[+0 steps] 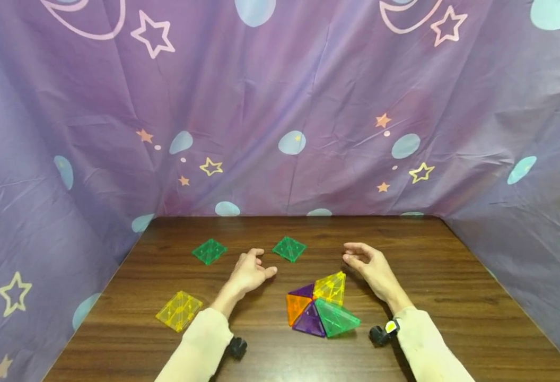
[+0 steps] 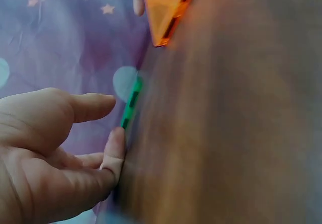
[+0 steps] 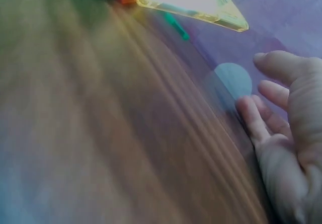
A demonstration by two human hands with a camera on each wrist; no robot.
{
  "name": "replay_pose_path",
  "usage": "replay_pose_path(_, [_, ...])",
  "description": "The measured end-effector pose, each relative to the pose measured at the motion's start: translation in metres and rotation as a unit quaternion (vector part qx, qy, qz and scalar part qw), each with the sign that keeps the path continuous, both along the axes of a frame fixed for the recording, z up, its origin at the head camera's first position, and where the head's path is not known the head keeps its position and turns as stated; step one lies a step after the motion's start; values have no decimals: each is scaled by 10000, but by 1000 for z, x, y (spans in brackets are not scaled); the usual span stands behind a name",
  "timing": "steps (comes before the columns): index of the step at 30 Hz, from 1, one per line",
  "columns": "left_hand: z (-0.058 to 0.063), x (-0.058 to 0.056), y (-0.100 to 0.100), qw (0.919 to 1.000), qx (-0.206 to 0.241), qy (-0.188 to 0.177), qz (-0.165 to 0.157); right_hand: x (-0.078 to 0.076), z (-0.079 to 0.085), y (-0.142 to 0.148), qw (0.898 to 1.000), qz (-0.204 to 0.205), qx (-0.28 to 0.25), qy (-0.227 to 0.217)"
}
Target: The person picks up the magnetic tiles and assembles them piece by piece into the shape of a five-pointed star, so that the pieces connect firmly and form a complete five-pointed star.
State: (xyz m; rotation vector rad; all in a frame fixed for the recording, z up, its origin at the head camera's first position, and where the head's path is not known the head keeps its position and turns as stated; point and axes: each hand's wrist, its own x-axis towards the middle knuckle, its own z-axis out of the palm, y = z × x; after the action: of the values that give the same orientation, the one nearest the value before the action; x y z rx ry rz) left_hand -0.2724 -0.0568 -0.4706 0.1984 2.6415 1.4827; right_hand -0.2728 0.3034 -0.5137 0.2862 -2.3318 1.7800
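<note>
Both hands [image 1: 250,274] [image 1: 374,271] loosely spread, either side of a multicoloured tile cluster [image 1: 325,313] and a green tile [image 1: 289,249]

"How is the left hand [image 1: 248,272] held?"
"Relaxed, thumb spread away from the loosely bent fingers."
"And the right hand [image 1: 373,269]?"
"Turned inward, fingers softly curved, thumb apart from their tips (the right wrist view shows the gap). Both sleeved forearms [image 1: 195,346] slant forward and inward."

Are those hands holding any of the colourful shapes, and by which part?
Nothing is held: the left hand is empty beside a green tile, and the right hand is empty too.
</note>
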Motion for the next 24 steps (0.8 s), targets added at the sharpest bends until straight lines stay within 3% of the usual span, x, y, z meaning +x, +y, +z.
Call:
replay_pose_path(4, [0,-16,6,9997,192,156,-85,-6,1,-3,9993,-167,48,317])
replay_pose_path(9, [-6,-30,18,9943,-151,604,-861,-10,1,-4,9984,-181,383,386])
replay_pose_path(12, [-7,-32,26,9888,-498,780,-1174,-9,-1,-4,9978,-138,475,437])
replay_pose_path(17, [-4,-29,36,9851,-774,759,-1332,-10,0,-3,9965,-18,595,585])
replay_pose_path(24, [3,-23,45,9820,-822,688,-1555,-11,1,-4,9946,30,891,536])
